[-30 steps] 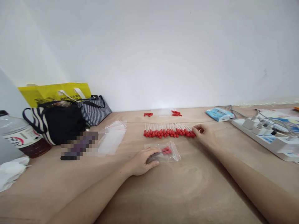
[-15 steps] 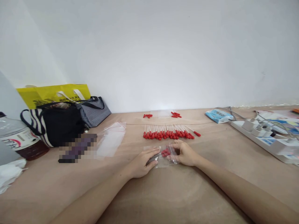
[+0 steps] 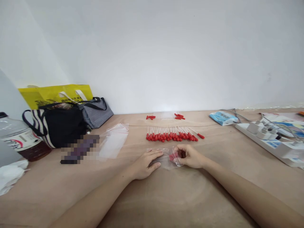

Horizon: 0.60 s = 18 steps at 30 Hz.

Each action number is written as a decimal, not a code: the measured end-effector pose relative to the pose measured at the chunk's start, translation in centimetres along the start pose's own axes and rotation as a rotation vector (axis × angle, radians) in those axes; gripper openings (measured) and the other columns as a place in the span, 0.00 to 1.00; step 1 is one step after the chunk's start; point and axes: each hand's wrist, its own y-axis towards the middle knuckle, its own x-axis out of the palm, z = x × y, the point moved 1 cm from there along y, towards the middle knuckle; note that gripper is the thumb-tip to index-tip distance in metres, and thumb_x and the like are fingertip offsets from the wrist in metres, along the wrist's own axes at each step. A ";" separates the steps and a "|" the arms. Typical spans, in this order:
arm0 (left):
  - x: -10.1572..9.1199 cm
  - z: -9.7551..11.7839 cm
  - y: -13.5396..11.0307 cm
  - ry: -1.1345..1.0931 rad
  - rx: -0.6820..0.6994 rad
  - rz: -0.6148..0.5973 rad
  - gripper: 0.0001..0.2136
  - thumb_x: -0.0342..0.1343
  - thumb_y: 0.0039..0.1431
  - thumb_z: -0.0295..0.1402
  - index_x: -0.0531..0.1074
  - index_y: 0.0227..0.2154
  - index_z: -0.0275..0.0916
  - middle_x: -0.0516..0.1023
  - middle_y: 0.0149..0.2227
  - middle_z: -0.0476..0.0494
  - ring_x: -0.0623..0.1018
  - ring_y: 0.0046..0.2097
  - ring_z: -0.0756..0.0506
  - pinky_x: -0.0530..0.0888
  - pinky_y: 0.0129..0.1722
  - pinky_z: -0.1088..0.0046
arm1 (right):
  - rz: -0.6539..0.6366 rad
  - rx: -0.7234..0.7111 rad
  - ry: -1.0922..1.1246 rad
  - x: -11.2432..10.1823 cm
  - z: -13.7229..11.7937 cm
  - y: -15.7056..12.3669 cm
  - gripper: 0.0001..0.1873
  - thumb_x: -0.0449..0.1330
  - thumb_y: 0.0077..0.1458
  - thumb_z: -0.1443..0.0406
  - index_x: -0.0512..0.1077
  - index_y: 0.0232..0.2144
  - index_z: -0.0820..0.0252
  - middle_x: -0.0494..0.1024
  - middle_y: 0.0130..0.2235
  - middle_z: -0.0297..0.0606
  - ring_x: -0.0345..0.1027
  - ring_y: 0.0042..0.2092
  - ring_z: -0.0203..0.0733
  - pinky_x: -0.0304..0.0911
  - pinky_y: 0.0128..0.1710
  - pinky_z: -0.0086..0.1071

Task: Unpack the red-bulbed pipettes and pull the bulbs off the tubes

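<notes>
The small clear bag [image 3: 166, 159] was see-through, with a few red tips showing inside. It lay flat on the table [image 3: 166, 202], long side running left to right, red tips toward the right. The left hand [image 3: 144, 164] lay flat and open on its left end. The right hand [image 3: 190, 156] pinched its right end tight.

The zip bag [image 3: 164, 161] pinched in my right hand [image 3: 191, 156] is thin clear plastic, glossy and crinkled, and the red tips of the sticks [image 3: 172, 135] look smooth and matt. The table [image 3: 166, 196] is pale wood-look board, matt with faint grain; the empty bags [image 3: 114, 141] toward its left edge are the same shiny film, the striped tote [image 3: 96, 114] woven cloth.
</notes>
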 end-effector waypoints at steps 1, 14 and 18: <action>0.0 0.0 0.0 -0.005 0.003 0.001 0.19 0.46 0.58 0.35 0.60 0.53 0.42 0.62 0.55 0.46 0.61 0.57 0.45 0.53 0.58 0.59 | 0.009 0.013 0.049 -0.3 0.2 0.0 0.10 0.62 0.41 0.62 0.65 0.25 0.61 0.63 0.20 0.26 0.54 0.22 0.28 0.51 0.22 0.24; -0.7 -0.2 -0.5 0.072 -0.038 0.014 0.19 0.48 0.55 0.39 0.62 0.51 0.43 0.64 0.54 0.46 0.63 0.55 0.44 0.60 0.54 0.62 | 0.338 0.131 0.243 -9.7 1.9 -2.6 0.14 0.64 0.34 0.58 0.68 0.23 0.60 0.74 0.24 0.34 0.66 0.25 0.35 0.62 0.26 0.30; -1.4 0.1 -0.5 0.192 -0.076 0.109 0.18 0.55 0.48 0.39 0.69 0.44 0.43 0.75 0.42 0.46 0.71 0.45 0.42 0.63 0.48 0.59 | 0.720 0.113 0.365 -11.5 4.0 -2.5 0.13 0.64 0.34 0.59 0.67 0.22 0.59 0.75 0.27 0.37 0.68 0.27 0.37 0.64 0.27 0.32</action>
